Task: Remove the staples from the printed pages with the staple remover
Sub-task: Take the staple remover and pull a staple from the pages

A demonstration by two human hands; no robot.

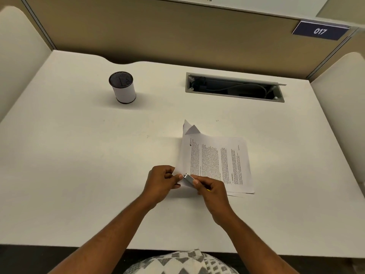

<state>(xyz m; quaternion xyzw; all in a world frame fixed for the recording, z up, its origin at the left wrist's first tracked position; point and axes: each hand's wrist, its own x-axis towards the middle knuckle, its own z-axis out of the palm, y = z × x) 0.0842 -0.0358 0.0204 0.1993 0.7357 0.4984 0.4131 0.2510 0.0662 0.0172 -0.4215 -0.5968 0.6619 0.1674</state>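
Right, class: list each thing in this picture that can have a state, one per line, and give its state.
printed pages: flat on the desk, far left corner folded up, near left corner pinched.
staple remover: gripped, tip at the pinched corner.
left hand: pinches the pages' corner.
right hand: grips the staple remover.
pen cup: upright.
cable hatch: open, cables showing.
loose staple: lying on the desk.

The only legible marking is the white number "017" on a dark blue plate (320, 31) fixed at the upper right corner of the cubicle partition (177, 36), while the printed pages (217, 161) on the counter (79, 155) carry lines of black text too small to read.
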